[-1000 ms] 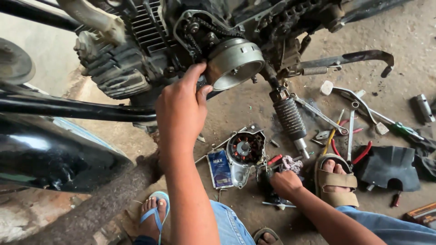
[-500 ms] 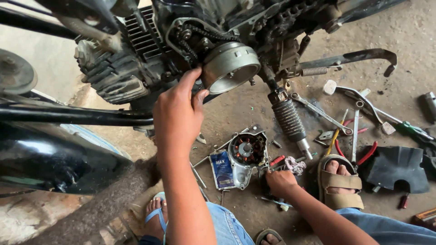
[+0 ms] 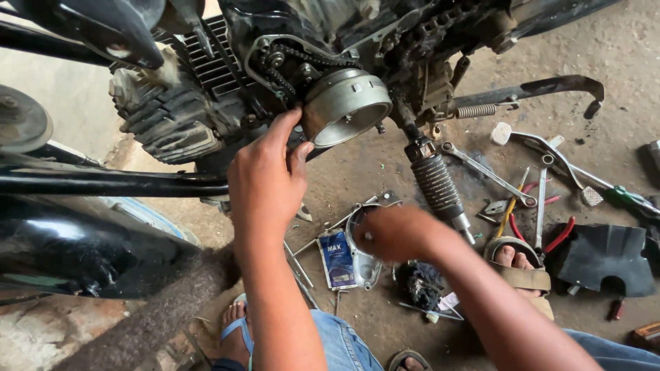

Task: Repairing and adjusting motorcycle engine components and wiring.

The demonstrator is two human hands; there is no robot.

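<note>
Your left hand point(image 3: 265, 178) stays open-fingered against the rotor point(image 3: 344, 106). Your right hand point(image 3: 395, 232) has risen off the floor above the cover point(image 3: 361, 264); grip state unclear.

Silver rotor drum point(image 3: 346, 104), black ribbed engine point(image 3: 180, 103), blue packet point(image 3: 337, 258), seemingly red-handled pliers point(image 3: 558, 233).

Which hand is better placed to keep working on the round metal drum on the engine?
The left hand, probably: its fingers already touch the engine beside the round metal drum. The right hand is lower, raised over the engine cover lying on the ground, apart from the drum.
</note>
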